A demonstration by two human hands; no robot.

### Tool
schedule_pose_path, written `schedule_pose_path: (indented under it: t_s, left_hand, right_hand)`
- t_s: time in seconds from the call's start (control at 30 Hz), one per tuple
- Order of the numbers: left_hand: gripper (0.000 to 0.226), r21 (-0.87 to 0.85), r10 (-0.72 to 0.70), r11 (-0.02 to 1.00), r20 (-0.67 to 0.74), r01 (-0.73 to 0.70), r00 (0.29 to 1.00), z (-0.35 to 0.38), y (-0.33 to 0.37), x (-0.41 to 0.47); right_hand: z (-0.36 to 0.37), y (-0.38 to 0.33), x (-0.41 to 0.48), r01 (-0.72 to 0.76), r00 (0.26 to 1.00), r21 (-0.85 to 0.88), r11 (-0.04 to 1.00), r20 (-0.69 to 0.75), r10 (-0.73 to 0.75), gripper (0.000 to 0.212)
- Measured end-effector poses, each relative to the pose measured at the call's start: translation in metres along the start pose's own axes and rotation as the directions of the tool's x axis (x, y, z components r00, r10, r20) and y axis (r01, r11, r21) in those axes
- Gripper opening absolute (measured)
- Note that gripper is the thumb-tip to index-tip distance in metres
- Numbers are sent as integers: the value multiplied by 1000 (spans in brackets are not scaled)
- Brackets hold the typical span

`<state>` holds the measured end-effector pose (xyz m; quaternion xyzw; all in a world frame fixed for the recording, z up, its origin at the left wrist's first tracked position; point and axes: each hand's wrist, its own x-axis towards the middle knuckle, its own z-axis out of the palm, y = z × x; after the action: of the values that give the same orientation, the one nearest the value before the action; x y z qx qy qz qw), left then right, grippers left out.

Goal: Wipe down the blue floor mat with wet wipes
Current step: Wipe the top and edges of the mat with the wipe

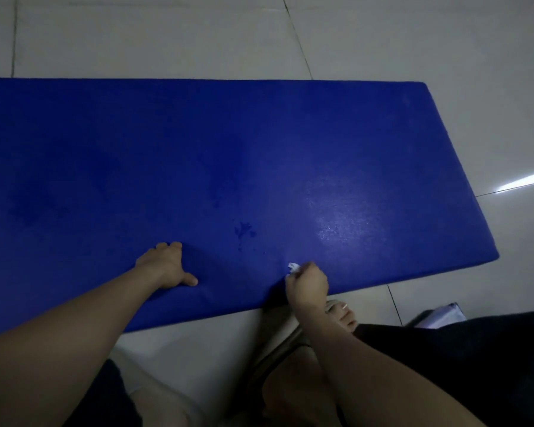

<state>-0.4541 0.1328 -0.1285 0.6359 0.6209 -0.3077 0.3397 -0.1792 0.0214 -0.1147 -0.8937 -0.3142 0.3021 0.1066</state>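
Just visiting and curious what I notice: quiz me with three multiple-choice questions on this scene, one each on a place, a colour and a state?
1. Where is the white wipe? A on the bare tiles; B in the right hand, at the near edge of the mat; C at its far corner.
2. What colour is the mat? A green; B red; C blue.
3. What is the left hand doing? A pressing on the mat, holding nothing; B lifting a corner; C holding a bottle.
Answers: 1 B, white pokes from its curled fingers; 2 C, plainly blue; 3 A, it lies on the mat.
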Motion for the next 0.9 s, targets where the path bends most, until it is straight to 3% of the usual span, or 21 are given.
schedule_pose_path:
  t_s: [0.2, 0.33, 0.4, 0.5, 0.57, 0.63, 0.73, 0.9]
  left_hand:
    - [107, -4, -2, 1000, 2, 2, 1000, -2, 2, -3]
    - [108, -2, -3, 1000, 16, 3, 1000, -3, 1, -4]
    - [109, -5, -8, 1000, 14, 8, 1000, -2, 1, -5]
    - [111, -3, -6, 1000, 11, 6, 1000, -4, 3, -5]
    - [111, -2, -6, 1000, 11, 6, 1000, -4, 3, -5]
    - [111, 7, -6, 1000, 7, 6, 1000, -3, 2, -5]
    - [112, 10, -4, 1000, 7, 4, 1000, -3, 5, -6]
    - [106, 10, -2, 1000, -5, 2, 1000, -4, 6, -8]
  right_hand:
    - [49, -26, -45, 259, 945, 4, 966, 204, -254, 21]
    - [31, -23, -30, 373, 904, -133, 918, 276, -327, 23]
    - [12, -14, -10, 284, 947, -146, 948, 195, -254, 23]
    - [-25, 9, 30, 24, 1000, -76, 997, 2, -24, 25]
    - [-50, 21, 50, -178, 980, 47, 983, -83, 181, 32]
    - [-61, 24, 58, -278, 946, 147, 949, -129, 297, 36]
    - [-49, 17, 52, -248, 947, 128, 960, -180, 268, 26]
    - [-13, -9, 31, -76, 987, 105, 992, -131, 89, 17]
